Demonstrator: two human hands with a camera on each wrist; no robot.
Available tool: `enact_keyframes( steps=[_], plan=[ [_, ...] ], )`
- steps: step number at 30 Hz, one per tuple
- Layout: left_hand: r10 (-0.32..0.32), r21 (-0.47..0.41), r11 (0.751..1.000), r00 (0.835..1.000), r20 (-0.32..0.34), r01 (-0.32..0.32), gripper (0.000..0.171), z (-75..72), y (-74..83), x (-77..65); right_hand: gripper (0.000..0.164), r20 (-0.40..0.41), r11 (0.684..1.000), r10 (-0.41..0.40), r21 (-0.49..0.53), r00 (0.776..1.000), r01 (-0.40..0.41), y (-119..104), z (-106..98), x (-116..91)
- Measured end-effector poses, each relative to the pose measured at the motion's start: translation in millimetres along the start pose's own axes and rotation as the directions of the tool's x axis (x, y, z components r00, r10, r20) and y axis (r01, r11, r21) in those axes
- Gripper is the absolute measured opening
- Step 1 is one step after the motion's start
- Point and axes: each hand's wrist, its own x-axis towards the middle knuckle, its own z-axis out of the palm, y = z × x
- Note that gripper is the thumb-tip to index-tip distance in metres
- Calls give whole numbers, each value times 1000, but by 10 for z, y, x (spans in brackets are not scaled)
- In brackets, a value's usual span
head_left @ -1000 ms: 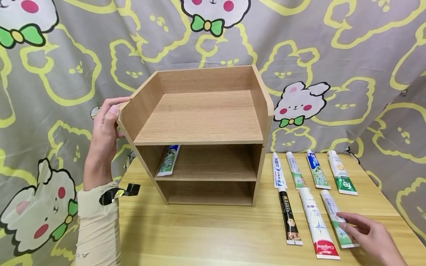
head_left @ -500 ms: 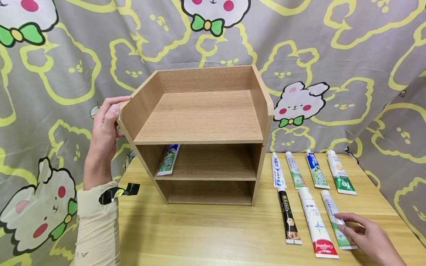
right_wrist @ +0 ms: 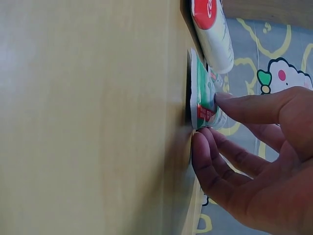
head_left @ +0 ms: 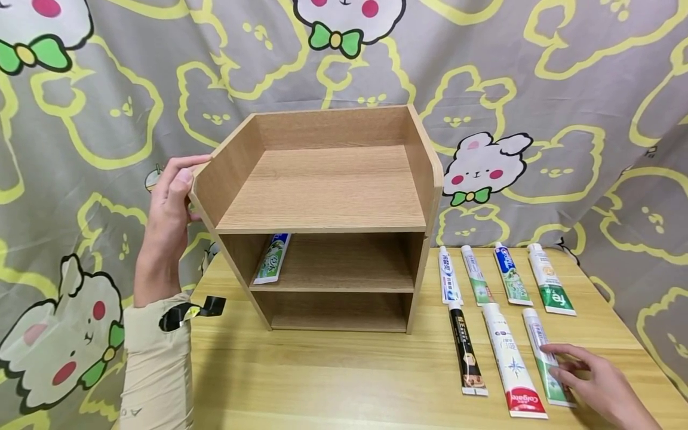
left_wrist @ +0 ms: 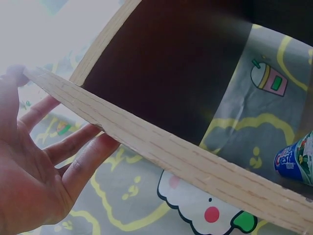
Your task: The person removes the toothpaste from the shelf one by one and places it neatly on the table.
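My left hand [head_left: 165, 224] grips the upper left side panel of a light wooden shelf [head_left: 328, 185]; in the left wrist view the thumb and fingers lie on opposite sides of the panel. At the front right, my right hand [head_left: 599, 382] holds a white-and-green toothpaste tube [head_left: 536, 334] that lies on the table. In the right wrist view the thumb [right_wrist: 244, 106] touches the tube's upper face, and other fingertips sit by its edge. A white-and-red Colgate tube [head_left: 513, 361] lies just left of it. Another blue-and-green toothpaste tube [head_left: 273, 260] lies in the shelf's middle compartment, at the left.
A black tube [head_left: 466, 349] completes the front row. Behind lie several more toothpaste tubes, among them a white-and-blue one [head_left: 448, 278], a blue-and-green one [head_left: 513, 278] and a white-and-green one [head_left: 552, 280]. A patterned curtain [head_left: 484, 71] hangs behind the wooden table [head_left: 344, 382].
The tube under my right hand has shifted slightly and turned a little straighter, away from the Colgate tube at its cap end. My left hand keeps its grip on the shelf.
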Motion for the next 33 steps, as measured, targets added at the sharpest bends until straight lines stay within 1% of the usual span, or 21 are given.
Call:
enact_keyframes(
  steps=[11,17,20,23,25,28,33],
  plan=[
    [-19,3,1000,1000,-4,19,40,11,6,-5,43,0,1000,2,20,1000,-2,43,8,-1],
    [-16,1,1000,1000,-3,16,40,7,2,-6,47,-12,1000,8,27,1000,-8,-27,-33,-48],
    [-8,5,1000,1000,-3,8,40,6,2,-8,47,-41,999,-8,35,999,9,-94,-69,-74],
    [-2,7,1000,1000,-1,2,40,4,-2,-9,43,-99,998,-46,34,994,49,-162,-85,-105],
    [1,9,1000,1000,3,-1,40,2,-6,-9,40,-145,996,-81,28,986,86,-215,-93,-123],
    [3,11,1000,1000,7,-3,40,1,-6,-9,36,-211,990,-133,18,968,140,-311,-99,-146],
    [2,13,1000,1000,3,-2,40,-3,-4,-11,35,-256,982,-156,62,954,178,-535,-104,-184]
  ],
)
